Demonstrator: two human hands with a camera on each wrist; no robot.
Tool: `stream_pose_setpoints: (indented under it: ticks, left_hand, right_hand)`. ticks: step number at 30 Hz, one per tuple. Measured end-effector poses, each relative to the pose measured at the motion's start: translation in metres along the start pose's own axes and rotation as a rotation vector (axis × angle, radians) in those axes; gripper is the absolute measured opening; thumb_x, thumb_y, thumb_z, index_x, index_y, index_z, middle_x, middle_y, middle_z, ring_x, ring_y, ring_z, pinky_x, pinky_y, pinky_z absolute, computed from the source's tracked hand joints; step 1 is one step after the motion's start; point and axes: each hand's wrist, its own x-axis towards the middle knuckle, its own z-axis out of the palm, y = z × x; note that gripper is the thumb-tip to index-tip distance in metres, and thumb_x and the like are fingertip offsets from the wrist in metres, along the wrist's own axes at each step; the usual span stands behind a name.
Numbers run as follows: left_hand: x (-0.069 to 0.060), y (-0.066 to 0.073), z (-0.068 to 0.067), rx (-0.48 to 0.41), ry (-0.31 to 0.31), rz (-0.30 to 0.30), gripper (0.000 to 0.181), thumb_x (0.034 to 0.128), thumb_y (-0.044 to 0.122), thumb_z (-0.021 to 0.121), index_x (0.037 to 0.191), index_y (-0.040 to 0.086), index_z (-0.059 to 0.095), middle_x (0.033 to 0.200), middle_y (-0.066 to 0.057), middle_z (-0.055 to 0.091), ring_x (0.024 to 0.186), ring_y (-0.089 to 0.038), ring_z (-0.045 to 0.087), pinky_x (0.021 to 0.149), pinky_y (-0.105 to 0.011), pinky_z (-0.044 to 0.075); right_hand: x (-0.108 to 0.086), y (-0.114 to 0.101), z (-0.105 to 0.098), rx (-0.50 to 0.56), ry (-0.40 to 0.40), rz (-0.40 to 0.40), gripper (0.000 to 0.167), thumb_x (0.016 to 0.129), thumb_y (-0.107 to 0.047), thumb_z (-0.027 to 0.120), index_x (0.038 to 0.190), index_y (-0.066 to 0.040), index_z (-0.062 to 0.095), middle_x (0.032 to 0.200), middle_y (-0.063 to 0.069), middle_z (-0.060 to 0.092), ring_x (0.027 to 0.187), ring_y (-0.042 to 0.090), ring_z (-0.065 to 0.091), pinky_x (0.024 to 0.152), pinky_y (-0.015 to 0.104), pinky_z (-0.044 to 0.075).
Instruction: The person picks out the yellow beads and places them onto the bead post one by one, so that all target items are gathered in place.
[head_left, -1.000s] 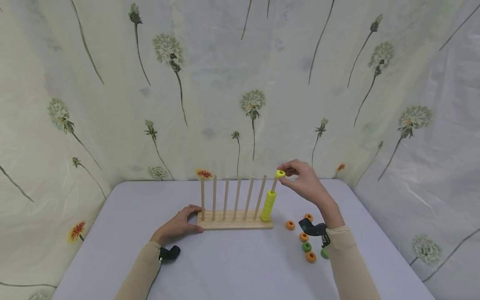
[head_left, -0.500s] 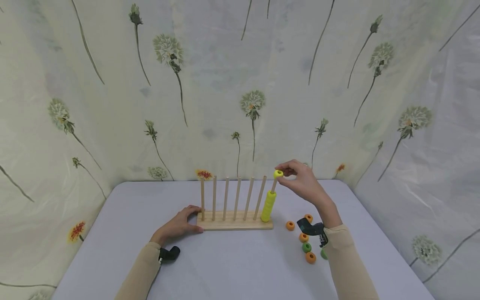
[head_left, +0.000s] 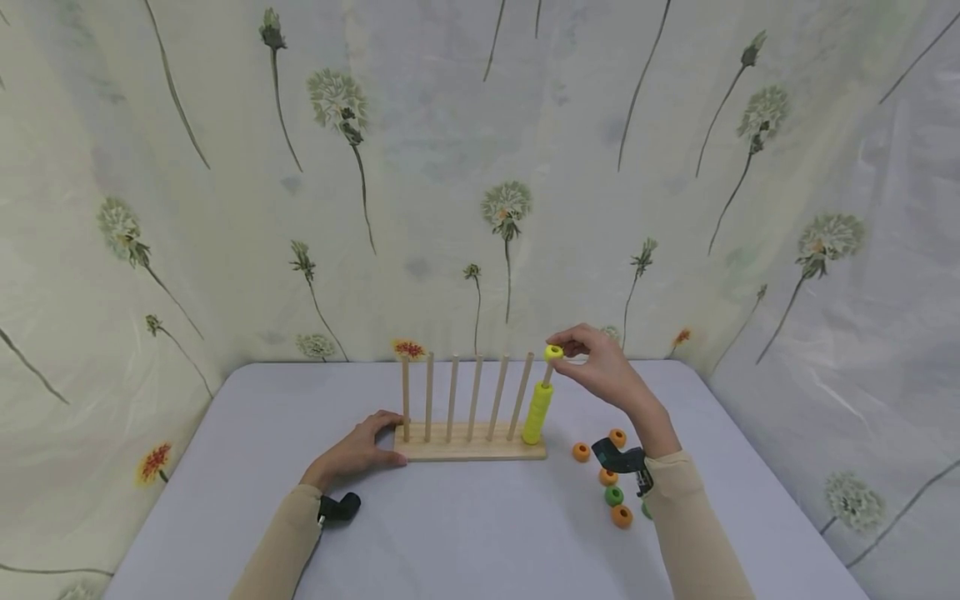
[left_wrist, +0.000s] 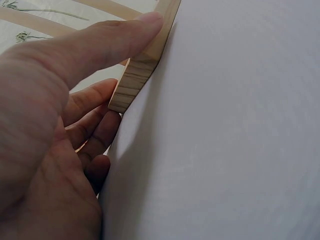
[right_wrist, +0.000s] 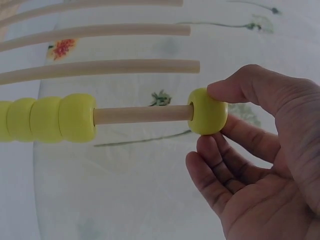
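My right hand (head_left: 600, 367) pinches a yellow bead (right_wrist: 207, 111) between thumb and fingers. In the right wrist view the tip of the end peg (right_wrist: 142, 115) meets the hole of this bead. Lower on the same peg sits a stack of yellow beads (head_left: 537, 413), with bare wood between. The wooden peg rack (head_left: 472, 451) stands upright on the table, its other pegs bare. At its left end my left hand (head_left: 356, 454) grips the base, thumb along the front edge and fingers behind, as the left wrist view shows of the base end (left_wrist: 131, 85).
Several loose orange beads (head_left: 621, 517) and green beads (head_left: 613, 496) lie on the white table (head_left: 480, 533) right of the rack, some partly behind the right forearm. A flower-patterned cloth (head_left: 420, 167) hangs behind and at the sides.
My right hand has shifted slightly left and a little down, bringing the pinched yellow bead onto the end peg's tip. The left hand and rack have stayed still.
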Motion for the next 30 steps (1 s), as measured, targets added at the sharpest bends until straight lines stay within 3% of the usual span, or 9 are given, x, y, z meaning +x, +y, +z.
stream_pose_setpoints:
  ticks: [9, 16, 30]
  left_hand:
    - [-0.0010, 0.0033, -0.0003, -0.002, 0.004, -0.001, 0.075, 0.0724, 0.040, 0.083, 0.137, 0.017, 0.051, 0.145, -0.004, 0.044, 0.143, -0.032, 0.028, 0.117, -0.057, 0.020]
    - [-0.0007, 0.0028, 0.0000, -0.004, 0.004, 0.019, 0.073, 0.0728, 0.038, 0.083, 0.135, 0.018, 0.052, 0.144, -0.004, 0.045, 0.142, -0.032, 0.029, 0.116, -0.058, 0.021]
    - [-0.0001, 0.0006, 0.0006, -0.016, 0.001, 0.016, 0.071, 0.0726, 0.037, 0.084, 0.134, 0.020, 0.053, 0.142, -0.002, 0.046, 0.142, -0.031, 0.029, 0.116, -0.057, 0.021]
  right_hand:
    - [-0.0008, 0.0003, 0.0021, -0.007, -0.007, 0.013, 0.026, 0.088, -0.017, 0.070, 0.113, -0.010, 0.066, 0.108, 0.004, 0.061, 0.097, 0.021, 0.059, 0.090, 0.046, 0.053]
    - [-0.0014, 0.0026, 0.0053, -0.040, -0.007, 0.034, 0.025, 0.088, -0.020, 0.069, 0.112, -0.013, 0.066, 0.108, 0.002, 0.062, 0.097, 0.019, 0.059, 0.087, 0.038, 0.052]
    - [-0.0053, 0.0032, 0.0065, -0.041, -0.007, 0.043, 0.025, 0.089, -0.021, 0.069, 0.113, -0.013, 0.065, 0.108, 0.003, 0.062, 0.097, 0.019, 0.058, 0.088, 0.039, 0.052]
